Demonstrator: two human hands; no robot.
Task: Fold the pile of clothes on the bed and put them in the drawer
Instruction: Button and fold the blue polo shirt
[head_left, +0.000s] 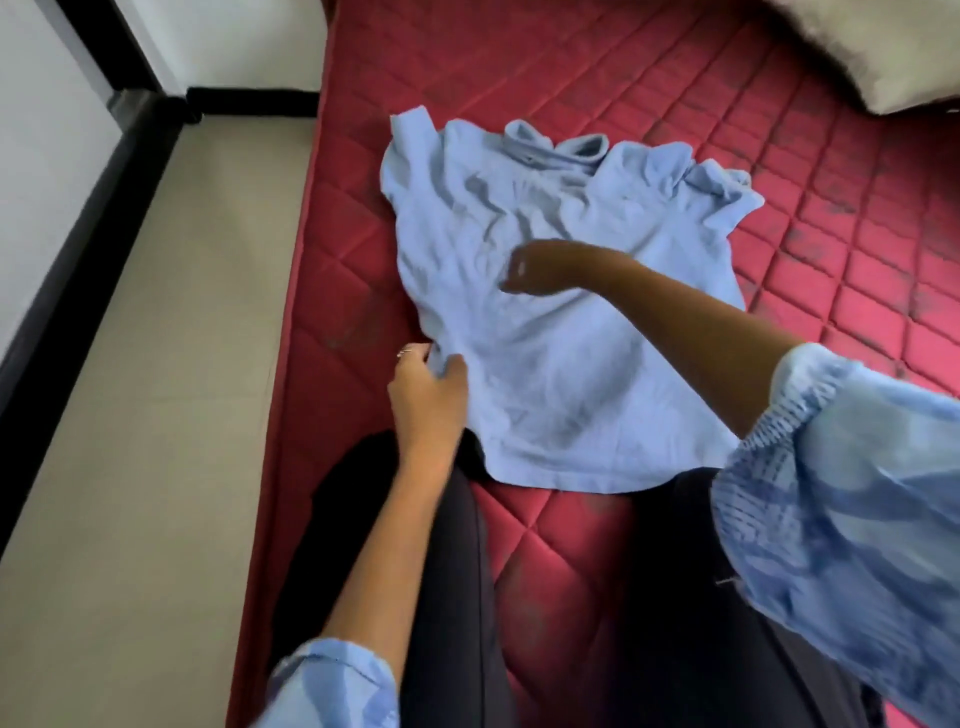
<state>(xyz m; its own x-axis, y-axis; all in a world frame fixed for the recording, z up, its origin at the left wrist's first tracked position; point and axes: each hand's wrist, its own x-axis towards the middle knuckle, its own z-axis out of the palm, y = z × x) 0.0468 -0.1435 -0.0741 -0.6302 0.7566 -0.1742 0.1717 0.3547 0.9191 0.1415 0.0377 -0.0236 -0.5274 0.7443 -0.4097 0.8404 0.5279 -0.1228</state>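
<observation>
I am pinching the side seam of the light blue polo shirt (545, 322) with my left hand (426, 395) while my right hand (540, 267), fingers loosely curled (gripping nothing), is hovering over its chest, apparently smoothing it on the bed (779, 156) for folding.

Beige tiled floor (156, 415), white wall (249, 36), black skirting (67, 249)

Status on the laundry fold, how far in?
Early. Done: light blue shirt spread flat on the red mattress, collar away. In hand: left hand pinches its side edge; right hand hovers mid-shirt. Left: no fold made; no drawer in view.
</observation>
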